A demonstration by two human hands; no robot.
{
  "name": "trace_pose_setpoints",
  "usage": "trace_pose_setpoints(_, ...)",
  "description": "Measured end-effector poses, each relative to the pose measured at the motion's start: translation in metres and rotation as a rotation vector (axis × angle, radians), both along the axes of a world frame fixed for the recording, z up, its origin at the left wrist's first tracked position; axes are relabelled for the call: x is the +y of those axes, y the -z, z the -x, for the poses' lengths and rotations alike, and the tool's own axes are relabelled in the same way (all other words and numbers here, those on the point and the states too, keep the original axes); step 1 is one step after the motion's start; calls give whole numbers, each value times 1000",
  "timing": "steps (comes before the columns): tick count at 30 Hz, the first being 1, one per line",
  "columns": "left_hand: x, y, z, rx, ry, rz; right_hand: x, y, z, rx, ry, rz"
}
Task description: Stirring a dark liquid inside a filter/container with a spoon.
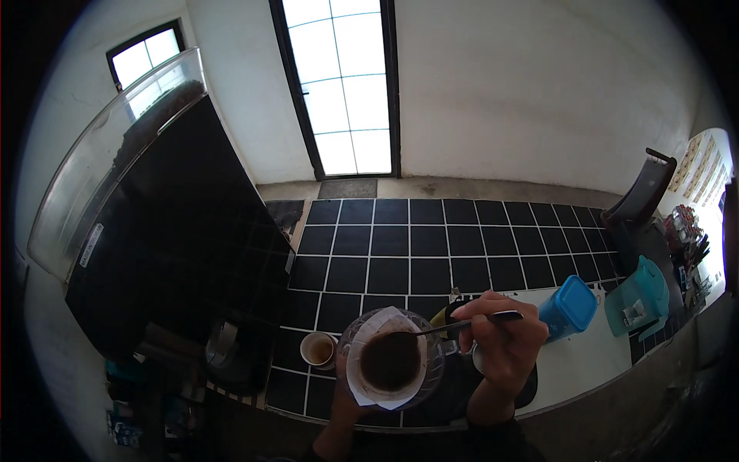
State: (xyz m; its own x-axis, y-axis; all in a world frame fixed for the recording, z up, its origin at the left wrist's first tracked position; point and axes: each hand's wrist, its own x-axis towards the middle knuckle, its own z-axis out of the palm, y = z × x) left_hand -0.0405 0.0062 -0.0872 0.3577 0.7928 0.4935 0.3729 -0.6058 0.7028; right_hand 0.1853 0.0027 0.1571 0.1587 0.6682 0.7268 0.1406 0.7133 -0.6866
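A clear pour-over dripper [436,369] with a ribbed wall sits low in the middle of the view. Inside it a white paper filter [369,398] is folded out at the rim and holds dark brown coffee [391,362]. My left hand [346,390] grips the dripper from its left side, partly hidden beneath it. Between the fingers of my right hand [505,346] is a metal spoon [444,327], its tip at the far edge of the coffee. The dripper's handle [449,347] points toward my right hand. What is under the dripper is hidden.
Left of the dripper stands a paper cup [318,350] with some brown liquid, on a black-tiled counter [387,274]. A blue lidded container [568,312] and a teal pitcher [638,300] are at right. A large black machine [190,231] with a clear hopper [109,144] rises at left.
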Motion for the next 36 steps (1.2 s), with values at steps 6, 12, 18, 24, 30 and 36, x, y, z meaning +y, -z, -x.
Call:
trace_pose_setpoints(6, 0, -7, -1, -26, 3, 48, -3, 0, -2, -2, 10, -7)
trace_pose_setpoints(12, 0, -12, -1, -50, 13, 98, -1, -1, -1, -5, 1, 13)
trace_pose_setpoints(18, -1, -16, -3, -66, 29, 141, -2, -1, -6, -88, 15, 29)
trace_pose_setpoints(24, 0, 0, 2, -37, 1, 6, -1, -2, -4, -102, 22, -1)
trace_pose_setpoints(30, 4, -13, -1, -115, 5, 97, -3, -2, -4, -68, 13, 52)
trace_pose_setpoints(36, -1, -22, -2, -192, 9, 186, -1, -2, -3, -67, 13, 16)
